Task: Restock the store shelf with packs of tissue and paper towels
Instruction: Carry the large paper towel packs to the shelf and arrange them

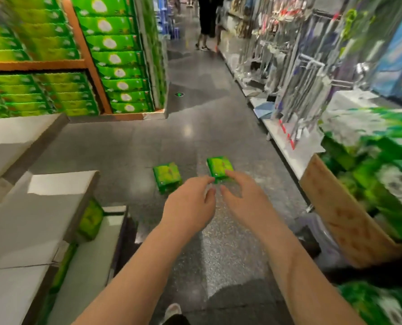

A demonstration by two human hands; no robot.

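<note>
Head view: two green packs are seen lying on the dark floor, the left pack apart from the right pack. Both hands are stretched toward the right pack; the left hand is loosely curled, the right hand spread, nothing gripped. Stacked green packs fill the shelves.

blurred right-hand packs (edge-cropped), labels unreadable

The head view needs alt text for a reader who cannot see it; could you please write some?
Both hands, left hand and right hand, reach with open fingers toward the right green pack lying on the dark aisle floor; a second green pack lies to its left. Stacked green packs fill the orange-framed shelf at the upper left.
</note>
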